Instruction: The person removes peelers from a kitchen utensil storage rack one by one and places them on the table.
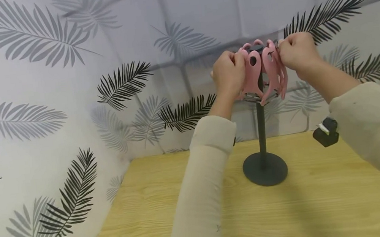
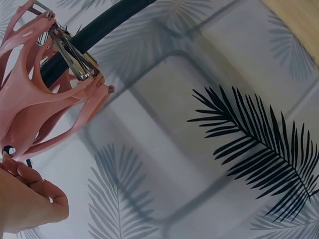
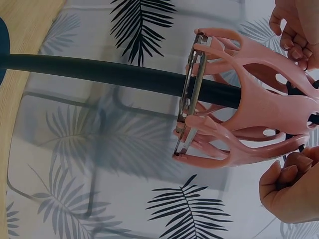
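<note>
Several pink Y-shaped peelers (image 1: 252, 78) hang in a ring, blades down, around the top of a black stand (image 1: 261, 127). My left hand (image 1: 229, 72) has its fingers curled and pinches the top of a peeler handle on the ring's left side. Opposite it, my right hand (image 1: 298, 51) pinches a handle top on the right side. The right wrist view shows the metal blades (image 3: 197, 82) and both hands at the handle ends. In the left wrist view, fingertips of the left hand (image 2: 32, 191) touch a holed handle end. The hooks are largely hidden.
The stand's round black base (image 1: 265, 169) rests on a wood-grain table (image 1: 151, 213). A small black object with a white piece (image 1: 327, 132) is at the table's back right, beside the right sleeve. Behind stands a wall covering (image 1: 182, 73) with leaf prints.
</note>
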### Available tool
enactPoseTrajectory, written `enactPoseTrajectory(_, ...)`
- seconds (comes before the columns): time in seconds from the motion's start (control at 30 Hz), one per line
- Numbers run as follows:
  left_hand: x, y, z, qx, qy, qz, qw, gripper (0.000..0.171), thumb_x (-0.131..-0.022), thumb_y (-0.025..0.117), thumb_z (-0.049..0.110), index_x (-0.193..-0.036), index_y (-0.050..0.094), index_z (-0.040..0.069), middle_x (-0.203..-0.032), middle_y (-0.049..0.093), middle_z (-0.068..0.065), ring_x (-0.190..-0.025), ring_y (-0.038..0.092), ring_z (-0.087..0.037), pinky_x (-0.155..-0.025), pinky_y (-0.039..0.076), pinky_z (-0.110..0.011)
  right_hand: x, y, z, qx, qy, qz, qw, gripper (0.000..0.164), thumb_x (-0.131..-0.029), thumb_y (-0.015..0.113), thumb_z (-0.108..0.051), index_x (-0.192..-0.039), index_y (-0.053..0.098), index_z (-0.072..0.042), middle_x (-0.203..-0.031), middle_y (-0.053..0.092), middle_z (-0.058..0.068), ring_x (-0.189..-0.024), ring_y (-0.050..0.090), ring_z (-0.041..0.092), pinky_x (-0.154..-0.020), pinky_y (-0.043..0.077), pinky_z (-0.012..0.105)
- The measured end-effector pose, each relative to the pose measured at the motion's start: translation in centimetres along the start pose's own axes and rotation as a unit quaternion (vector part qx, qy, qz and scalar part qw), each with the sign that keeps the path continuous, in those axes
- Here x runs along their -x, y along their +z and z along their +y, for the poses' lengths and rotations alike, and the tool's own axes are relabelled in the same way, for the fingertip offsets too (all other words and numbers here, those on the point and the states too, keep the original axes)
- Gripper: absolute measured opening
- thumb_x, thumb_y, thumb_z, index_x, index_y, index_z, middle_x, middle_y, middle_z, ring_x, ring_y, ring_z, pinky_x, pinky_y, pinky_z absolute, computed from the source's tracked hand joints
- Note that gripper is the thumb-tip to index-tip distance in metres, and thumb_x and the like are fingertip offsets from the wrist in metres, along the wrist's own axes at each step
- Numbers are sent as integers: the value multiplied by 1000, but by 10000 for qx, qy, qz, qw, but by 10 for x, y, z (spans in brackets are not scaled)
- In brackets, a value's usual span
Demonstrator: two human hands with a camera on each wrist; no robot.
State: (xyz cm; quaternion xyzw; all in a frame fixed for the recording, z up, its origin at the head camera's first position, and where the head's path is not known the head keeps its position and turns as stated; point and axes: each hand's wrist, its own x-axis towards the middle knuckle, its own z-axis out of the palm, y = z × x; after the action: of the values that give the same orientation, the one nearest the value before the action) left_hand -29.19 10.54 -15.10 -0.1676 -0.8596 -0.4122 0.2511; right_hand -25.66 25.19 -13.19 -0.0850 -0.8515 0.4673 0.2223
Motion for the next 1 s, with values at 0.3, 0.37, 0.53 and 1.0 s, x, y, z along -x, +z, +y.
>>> enactPoseTrajectory(0.3,-6,-7,-9,495,55,58,9987,29,-97,40,26,-87,59,8,-72,51,2,-68,49,-10,-60,37,-18,-1,-2,-10,249,-291,-165,9991,45,-98,34,-25,-55,34,-12,-47,30,-8,-42,28,7,-41,29,26)
enactPoseTrajectory(0.37,-2,-6,-12,521,96,148,9985,31,-98,40,28,-89,61,7,-74,54,0,-68,50,-11,-57,37,-17,0,-2,-8,221,-300,-208,9991,45,-97,35,-25,-53,34,-14,-44,28,-8,-40,27,6,-40,28,26)
enactPoseTrajectory(0.53,22,5,-22,526,438,733,9950,29,-98,43,29,-96,59,5,-83,57,-6,-75,51,-14,-61,36,-17,3,-2,-2,443,-232,-358,9981,47,-96,39,-27,-51,40,-16,-43,28,-8,-40,27,8,-40,28,28)
enactPoseTrajectory(1.0,59,31,-26,-90,745,1238,9895,35,-83,67,33,-106,58,7,-97,63,-3,-88,57,-14,-76,44,-21,5,2,-3,642,-322,-123,9973,42,-96,39,-31,-59,46,-14,-46,34,-8,-43,32,9,-40,30,27)
